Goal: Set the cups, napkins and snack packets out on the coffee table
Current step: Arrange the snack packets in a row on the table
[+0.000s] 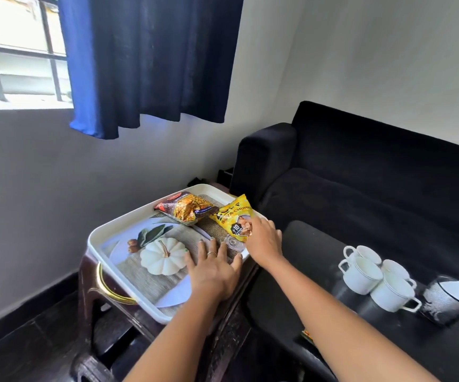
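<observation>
A white tray with a pumpkin print sits on a dark brown stool. On its far end lies a red and yellow snack packet. My right hand grips the lower corner of a yellow snack packet, which is tilted up off the tray's right edge. My left hand rests flat on the tray's near right side, fingers spread. Several white cups stand clustered on the black coffee table to the right. A dark holder with white napkins stands beside the cups.
A black sofa runs behind the coffee table. The stool stands against a grey wall below a window with a blue curtain. A small orange item shows at the table's near edge.
</observation>
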`<state>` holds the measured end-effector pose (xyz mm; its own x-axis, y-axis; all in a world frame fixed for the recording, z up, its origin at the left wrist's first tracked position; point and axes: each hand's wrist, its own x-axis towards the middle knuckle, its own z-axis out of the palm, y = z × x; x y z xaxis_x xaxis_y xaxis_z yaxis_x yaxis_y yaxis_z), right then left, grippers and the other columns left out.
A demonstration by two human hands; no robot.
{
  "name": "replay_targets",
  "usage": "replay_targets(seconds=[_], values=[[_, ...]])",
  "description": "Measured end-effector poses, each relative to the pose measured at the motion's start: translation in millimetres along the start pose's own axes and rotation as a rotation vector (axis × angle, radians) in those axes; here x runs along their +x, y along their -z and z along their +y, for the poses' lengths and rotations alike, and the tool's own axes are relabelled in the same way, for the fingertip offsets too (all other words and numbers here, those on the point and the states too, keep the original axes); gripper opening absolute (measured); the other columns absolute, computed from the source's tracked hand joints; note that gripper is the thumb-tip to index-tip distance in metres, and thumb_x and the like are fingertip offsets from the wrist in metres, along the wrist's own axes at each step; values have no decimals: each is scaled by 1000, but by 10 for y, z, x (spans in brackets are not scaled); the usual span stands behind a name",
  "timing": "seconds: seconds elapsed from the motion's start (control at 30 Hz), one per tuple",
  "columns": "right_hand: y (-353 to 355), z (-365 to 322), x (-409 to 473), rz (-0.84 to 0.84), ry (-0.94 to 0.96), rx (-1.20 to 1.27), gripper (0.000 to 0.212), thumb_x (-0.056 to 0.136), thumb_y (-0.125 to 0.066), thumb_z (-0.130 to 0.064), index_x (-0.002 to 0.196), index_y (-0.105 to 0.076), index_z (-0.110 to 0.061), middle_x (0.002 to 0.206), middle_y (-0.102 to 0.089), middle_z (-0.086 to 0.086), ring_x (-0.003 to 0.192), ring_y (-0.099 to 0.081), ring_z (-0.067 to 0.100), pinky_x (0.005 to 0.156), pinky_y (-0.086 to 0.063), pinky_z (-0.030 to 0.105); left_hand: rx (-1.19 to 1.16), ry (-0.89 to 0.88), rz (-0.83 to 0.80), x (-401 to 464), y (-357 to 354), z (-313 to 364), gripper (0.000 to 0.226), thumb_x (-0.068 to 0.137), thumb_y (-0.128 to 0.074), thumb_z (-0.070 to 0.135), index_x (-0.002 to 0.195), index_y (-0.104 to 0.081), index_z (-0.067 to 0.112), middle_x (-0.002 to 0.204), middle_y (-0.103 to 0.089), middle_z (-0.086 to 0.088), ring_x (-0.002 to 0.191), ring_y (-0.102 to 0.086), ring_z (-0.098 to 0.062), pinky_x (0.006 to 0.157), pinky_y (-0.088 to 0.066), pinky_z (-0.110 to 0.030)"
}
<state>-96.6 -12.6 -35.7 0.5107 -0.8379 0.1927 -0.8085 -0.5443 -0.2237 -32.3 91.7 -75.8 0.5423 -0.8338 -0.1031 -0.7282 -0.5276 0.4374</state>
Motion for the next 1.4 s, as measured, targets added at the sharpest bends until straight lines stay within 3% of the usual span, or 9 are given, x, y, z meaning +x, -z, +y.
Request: replay_targets(seconds=[0.37, 0.63, 0.77, 0.83, 0.93, 1.07, 1.13, 1.27, 1.4], values=[[156, 35, -365, 289, 99, 218, 11, 88, -58, -11, 98, -59, -14, 106, -62, -1, 101, -49, 19, 86, -43, 34, -2, -20, 42, -41, 64, 24, 61, 96, -17, 55, 149, -22, 25, 160, -13, -1, 148, -2, -24, 115, -3, -56], [481, 436, -866, 475, 0, 473, 16, 79, -66, -2, 82, -59, -16, 81, -54, -10, 85, -50, 15, 65, -30, 17, 151, -146, 204, -64, 116, 60, 45, 97, -24, 48, 130, -44, 25, 142, -45, 1, 132, -37, -22, 111, -15, -54], [561, 736, -1198, 560, -89, 544, 13, 79, -68, -4, 80, -61, -14, 80, -59, -8, 83, -56, 18, 69, -43, 22, 41, -275, 325, -129, 150, 349, 36, 98, -29, 40, 121, -54, 27, 128, -56, 2, 120, -46, -20, 103, -24, -41], [563, 898, -1367, 593, -162, 611, 11, 79, -69, -4, 81, -62, -13, 83, -62, -2, 82, -58, 21, 71, -50, 35, -222, -265, 235, -207, 162, 614, 37, 100, -30, 37, 116, -61, 23, 121, -62, -2, 115, -52, -24, 99, -36, -39], [494, 1099, -1632, 674, -265, 680, 12, 78, -70, -3, 81, -63, -12, 83, -65, 3, 81, -60, 24, 72, -52, 43, -853, -179, -172, -443, 143, 989, 46, 102, -29, 39, 112, -64, 12, 113, -67, -9, 94, -62, -22, 76, -47, -32], [347, 1241, -1942, 770, -322, 690, 16, 74, -71, 5, 80, -63, -7, 79, -63, 4, 77, -61, 31, 71, -52, 50, -890, -163, -607, -756, -37, 1268, 58, 95, -23, 62, 116, -59, 22, 113, -64, -1, 105, -60, -22, 85, -44, -35], [278, 1275, -2052, 795, -331, 657, 17, 73, -70, 9, 81, -64, -5, 79, -59, 0, 77, -61, 33, 71, -51, 49, -897, -199, -690, -857, -160, 1333, 50, 92, -30, 65, 114, -57, 29, 107, -63, 9, 109, -60, -20, 91, -45, -35], [164, 1340, -2245, 827, -282, 517, 21, 71, -72, 11, 86, -68, -3, 80, -64, 4, 78, -59, 30, 72, -43, 26, -882, -166, -691, -938, -370, 1326, 39, 90, -52, 53, 113, -61, 24, 110, -70, 5, 102, -66, -13, 92, -48, -34], [187, 1386, -2301, 742, -187, 445, 26, 75, -76, -4, 99, -72, -11, 86, -68, -1, 83, -61, 26, 74, -47, 37, -967, -76, -702, -932, -485, 1271, 35, 91, -54, 47, 113, -62, 22, 108, -71, 5, 93, -70, -15, 90, -47, -34]])
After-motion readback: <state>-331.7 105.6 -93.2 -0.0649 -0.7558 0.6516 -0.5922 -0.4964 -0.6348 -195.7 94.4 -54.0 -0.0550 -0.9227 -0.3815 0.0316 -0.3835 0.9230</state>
